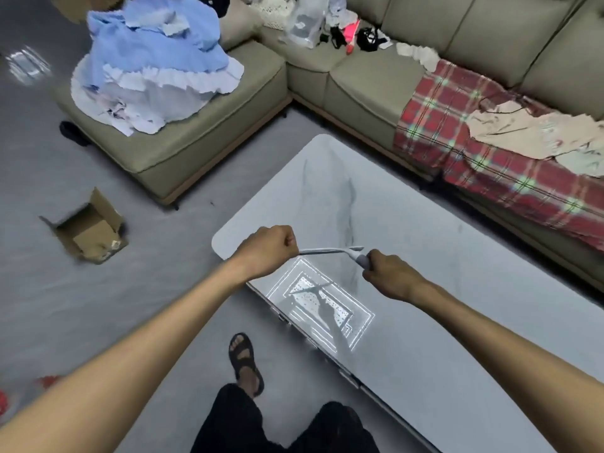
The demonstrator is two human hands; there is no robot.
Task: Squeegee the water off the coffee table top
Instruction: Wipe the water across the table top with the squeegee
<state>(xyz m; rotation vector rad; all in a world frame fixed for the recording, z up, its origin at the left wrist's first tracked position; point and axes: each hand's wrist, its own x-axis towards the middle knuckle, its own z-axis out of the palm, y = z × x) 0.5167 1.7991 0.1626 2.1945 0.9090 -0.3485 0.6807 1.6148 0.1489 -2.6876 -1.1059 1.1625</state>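
The coffee table [327, 191] has a glossy white marble-look top that runs from the middle of the view to the lower right. A ceiling light reflects on its near left part. A slim white squeegee [330, 250] hangs just above the table's left end, blade level. My right hand [390, 276] grips its short handle. My left hand [266, 248] is curled in a fist at the blade's left tip, which runs into its fingers. I cannot make out water on the top.
A beige corner sofa [369, 80] wraps the table's far and right sides, with a red plaid blanket [490, 158] and clothes. Blue laundry [153, 63] lies piled on the chaise. An open cardboard box [88, 227] sits on the grey floor. My sandalled foot [245, 361] stands by the table's near edge.
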